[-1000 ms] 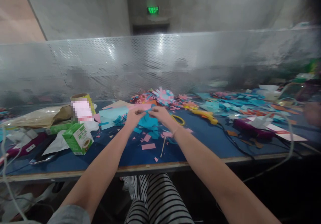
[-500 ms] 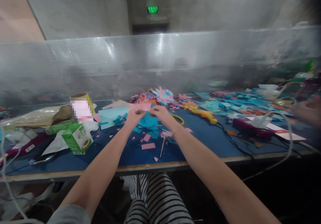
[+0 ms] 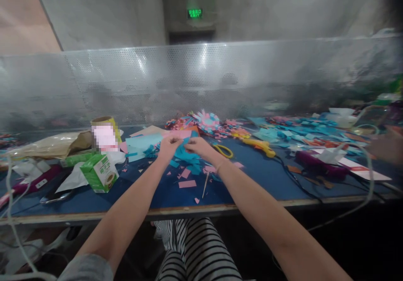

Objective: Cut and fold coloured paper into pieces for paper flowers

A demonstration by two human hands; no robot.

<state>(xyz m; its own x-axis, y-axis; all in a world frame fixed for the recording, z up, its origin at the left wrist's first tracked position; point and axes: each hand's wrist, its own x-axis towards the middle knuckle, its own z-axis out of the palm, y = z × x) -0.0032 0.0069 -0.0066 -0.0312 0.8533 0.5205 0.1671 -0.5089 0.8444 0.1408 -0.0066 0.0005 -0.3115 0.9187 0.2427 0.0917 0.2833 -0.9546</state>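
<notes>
My left hand point(image 3: 170, 146) is closed in a pinch over the middle of the blue table. Close beside it, my right hand point(image 3: 197, 147) is pinched too. A small piece of blue paper point(image 3: 185, 140) shows between the fingertips of both hands, its exact shape partly hidden by the fingers. Just below lies a heap of blue paper pieces point(image 3: 189, 163). Pink paper scraps point(image 3: 187, 184) and a thin stick point(image 3: 205, 186) rest nearer the table edge. A pink and blue paper flower point(image 3: 206, 121) sits behind my hands.
A green and white drink carton point(image 3: 100, 174) and a tape roll point(image 3: 105, 123) stand at left. Right of my hands lie yellow-handled scissors point(image 3: 224, 150), a yellow glue gun point(image 3: 260, 146) with its cord, and a purple power strip point(image 3: 321, 165). Another person's blurred hand point(image 3: 385, 147) is at far right.
The fingertips have drawn slightly apart, with more blue paper showing between and above them. The whole view has shifted a little; the table things stay in place.
</notes>
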